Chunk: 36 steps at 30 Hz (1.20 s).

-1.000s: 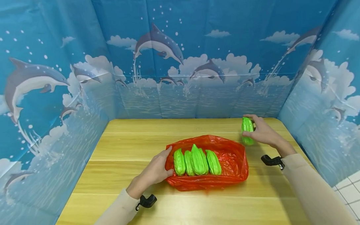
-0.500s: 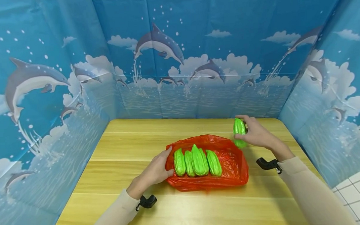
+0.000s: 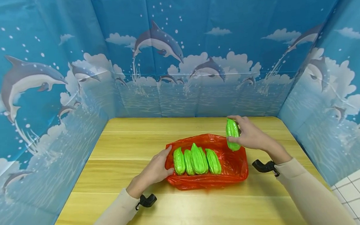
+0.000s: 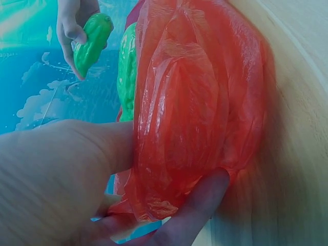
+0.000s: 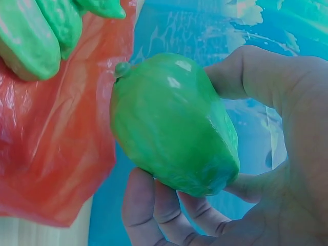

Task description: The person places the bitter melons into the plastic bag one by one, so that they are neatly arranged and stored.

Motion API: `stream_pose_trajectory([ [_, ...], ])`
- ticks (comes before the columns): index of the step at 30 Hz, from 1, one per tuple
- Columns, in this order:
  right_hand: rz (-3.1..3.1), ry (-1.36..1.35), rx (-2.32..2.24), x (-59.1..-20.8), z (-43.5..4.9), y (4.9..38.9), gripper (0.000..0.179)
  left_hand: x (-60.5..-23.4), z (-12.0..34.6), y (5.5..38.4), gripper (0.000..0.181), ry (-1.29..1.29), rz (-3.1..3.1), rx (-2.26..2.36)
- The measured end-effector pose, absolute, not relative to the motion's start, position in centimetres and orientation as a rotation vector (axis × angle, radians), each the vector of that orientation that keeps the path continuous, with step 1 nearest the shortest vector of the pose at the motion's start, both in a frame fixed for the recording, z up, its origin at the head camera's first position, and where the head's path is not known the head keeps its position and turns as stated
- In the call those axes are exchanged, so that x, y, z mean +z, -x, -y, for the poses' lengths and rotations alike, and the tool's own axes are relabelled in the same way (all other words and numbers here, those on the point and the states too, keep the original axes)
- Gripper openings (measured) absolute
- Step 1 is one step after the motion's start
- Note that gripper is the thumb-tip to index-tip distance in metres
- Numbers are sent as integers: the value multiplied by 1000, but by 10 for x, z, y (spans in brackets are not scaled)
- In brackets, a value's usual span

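An opened red plastic bag (image 3: 206,182) lies on the table with its mouth facing up. Several bright green ribbed gourds (image 3: 199,160), shaped like short bitter melons, stand side by side in its left and middle part; bare red film shows at its right. My left hand (image 3: 154,169) grips the bag's left end, with fingers on the film in the left wrist view. Over the bag's back right rim, my right hand (image 3: 252,134) holds another green gourd (image 5: 171,123) between thumb and fingers, its knobby tip showing in the right wrist view.
Beneath the bag is a yellow wooden table (image 3: 133,134). A blue dolphin-print curtain (image 3: 179,92) hangs close behind the table and along both sides. White tiles (image 3: 358,189) show at the lower right. Each wrist carries a black camera mount (image 3: 147,201).
My right hand has carried the gourd leftward from the table's right side to above the bag's back right rim. The left hand has stayed on the bag.
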State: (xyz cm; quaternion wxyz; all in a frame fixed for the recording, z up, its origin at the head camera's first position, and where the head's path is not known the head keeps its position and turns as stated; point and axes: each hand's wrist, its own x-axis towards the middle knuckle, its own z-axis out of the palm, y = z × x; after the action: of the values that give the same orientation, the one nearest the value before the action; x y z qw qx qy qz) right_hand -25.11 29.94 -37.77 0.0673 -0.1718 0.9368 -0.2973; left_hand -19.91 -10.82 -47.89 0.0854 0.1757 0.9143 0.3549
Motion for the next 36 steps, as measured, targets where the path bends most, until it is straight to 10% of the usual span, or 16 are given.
stream_pose_trajectory([
  [36, -2716, 601, -859, -408, -265, 234, 91, -480, 103, 202, 98, -533, -2752, 1045],
])
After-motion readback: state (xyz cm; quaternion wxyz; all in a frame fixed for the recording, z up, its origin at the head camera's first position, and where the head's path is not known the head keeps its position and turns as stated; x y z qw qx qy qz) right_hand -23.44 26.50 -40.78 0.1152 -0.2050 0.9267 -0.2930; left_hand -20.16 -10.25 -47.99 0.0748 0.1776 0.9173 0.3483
